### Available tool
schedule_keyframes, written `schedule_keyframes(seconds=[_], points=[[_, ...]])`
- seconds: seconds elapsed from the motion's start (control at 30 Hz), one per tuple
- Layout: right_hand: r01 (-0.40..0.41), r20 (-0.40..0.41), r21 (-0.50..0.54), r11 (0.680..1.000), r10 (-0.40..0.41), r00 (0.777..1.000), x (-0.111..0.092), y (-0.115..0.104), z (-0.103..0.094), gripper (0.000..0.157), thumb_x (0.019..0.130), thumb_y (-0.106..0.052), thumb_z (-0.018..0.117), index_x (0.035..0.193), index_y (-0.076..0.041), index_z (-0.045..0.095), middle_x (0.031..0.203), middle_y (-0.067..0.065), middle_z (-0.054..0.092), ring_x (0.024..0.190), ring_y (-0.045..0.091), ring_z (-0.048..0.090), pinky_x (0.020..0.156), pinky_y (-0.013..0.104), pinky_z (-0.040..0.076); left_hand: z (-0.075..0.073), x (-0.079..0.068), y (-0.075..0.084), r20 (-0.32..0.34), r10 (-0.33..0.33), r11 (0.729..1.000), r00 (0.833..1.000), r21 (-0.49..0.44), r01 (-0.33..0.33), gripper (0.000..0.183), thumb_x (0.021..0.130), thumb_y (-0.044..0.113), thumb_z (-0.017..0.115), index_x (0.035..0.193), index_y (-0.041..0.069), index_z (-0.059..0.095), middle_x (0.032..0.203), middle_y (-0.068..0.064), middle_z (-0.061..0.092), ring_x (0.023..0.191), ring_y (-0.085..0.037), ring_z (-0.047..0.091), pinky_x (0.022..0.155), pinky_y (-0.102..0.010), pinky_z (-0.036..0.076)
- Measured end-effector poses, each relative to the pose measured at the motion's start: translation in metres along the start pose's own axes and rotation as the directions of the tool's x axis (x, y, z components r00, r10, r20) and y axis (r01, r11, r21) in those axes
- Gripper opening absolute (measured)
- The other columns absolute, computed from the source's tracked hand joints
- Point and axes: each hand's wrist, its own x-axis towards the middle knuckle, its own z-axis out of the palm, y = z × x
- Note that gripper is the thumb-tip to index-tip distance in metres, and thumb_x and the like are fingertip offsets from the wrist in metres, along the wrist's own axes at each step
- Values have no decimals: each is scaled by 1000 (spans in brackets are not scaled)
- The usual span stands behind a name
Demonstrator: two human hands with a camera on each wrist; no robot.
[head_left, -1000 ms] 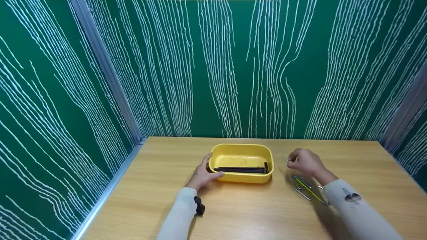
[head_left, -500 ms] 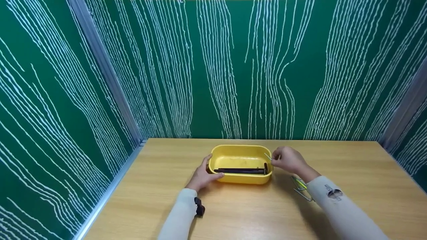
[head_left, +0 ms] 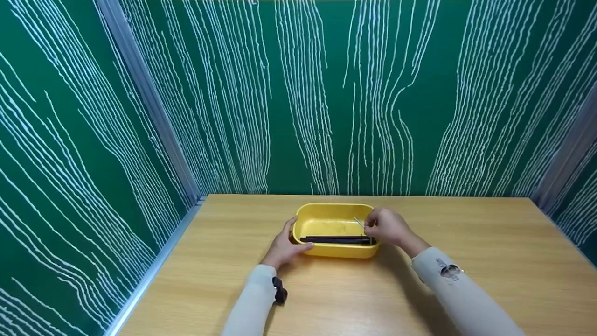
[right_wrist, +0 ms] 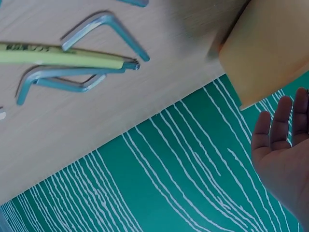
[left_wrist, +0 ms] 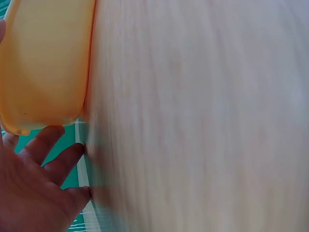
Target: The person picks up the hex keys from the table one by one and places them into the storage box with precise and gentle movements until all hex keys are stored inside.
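A yellow plastic tub (head_left: 343, 252) stands near the back of the table. My left hand (head_left: 283, 245) grips its left end, thumb over the front rim and fingers along the side; in the left wrist view these fingers (left_wrist: 44, 145) spread by the tub's end. My right hand (head_left: 389, 227), over the tub's right rim, pinches a thin silver hex key (head_left: 358, 222) that points into the tub. Long dark rods (head_left: 336, 240) lie inside along the front wall. In the right wrist view the hex key's held end is out of sight.
Several silver hex keys (right_wrist: 104, 21) and a yellow-green sleeved one (right_wrist: 87, 57) lie on the table; the right forearm hides them in the head view. Green walls (head_left: 298, 116) with white wavy lines rise behind the wooden table (head_left: 326, 298) and at its sides.
My right hand has moved left with the hex key, from above the table right of the tub to over its right rim. The left hand keeps its hold.
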Motion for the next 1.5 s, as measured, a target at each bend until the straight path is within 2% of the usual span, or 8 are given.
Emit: schedule_keyframes(seconds=[0.2,0.43,0.67,0.77,0.9,1.07,1.33,1.5], points=[[5,17,-4,1000,-5,1000,3,-1,7,8,69,-17,66,65,-18,60,71,0,54,67,16,49,56,24,43,2,0,2,0,5,1000,1000,6,-5,101,48,62,72,132,45,20,134,2,41,121,-15,37,104,-44,24],[-77,64,26,997,76,995,7,-7,17,9,68,-15,69,68,-19,62,73,0,56,70,17,50,62,25,45,3,1,2,4,2,1000,1000,6,-2,104,47,64,71,134,43,19,135,4,39,122,-14,36,104,-43,23],[55,19,-90,994,-54,998,8,-6,28,8,66,-19,66,60,-20,60,61,-6,54,58,12,47,54,25,37,6,0,1,4,34,999,999,21,-34,103,49,63,71,135,40,20,132,2,43,120,-13,39,104,-40,25],[35,33,-100,994,-32,999,9,-7,31,9,66,-19,67,59,-20,61,58,-7,54,56,11,47,53,25,36,6,-1,1,5,33,999,999,18,-33,103,49,62,72,135,40,20,132,1,44,119,-13,40,104,-41,25],[-52,78,-99,994,59,995,12,-10,35,11,67,-19,69,59,-20,61,57,-5,55,55,13,49,53,26,37,4,-1,2,7,37,999,999,-6,-37,103,49,61,72,135,39,20,131,0,45,119,-14,41,104,-42,25],[-103,124,-134,986,119,985,13,-13,39,11,69,-19,69,60,-20,62,58,-3,57,56,15,50,55,26,38,2,-1,2,15,37,999,999,-14,-37,104,49,60,73,136,39,19,130,0,46,118,-14,42,103,-41,25],[-151,125,-123,981,166,978,16,-15,40,6,69,-17,70,66,-20,66,64,-2,59,64,17,52,63,27,41,-1,0,7,7,24,1000,1000,-7,-24,102,51,58,73,136,40,19,134,3,41,121,-13,38,104,-42,24],[-122,140,-152,981,144,980,16,-15,43,8,69,-18,70,62,-20,65,60,-4,58,63,16,51,63,28,40,-1,-1,3,-1,12,1000,1000,6,-12,103,48,62,72,135,42,19,131,4,44,119,-13,40,104,-41,25]])
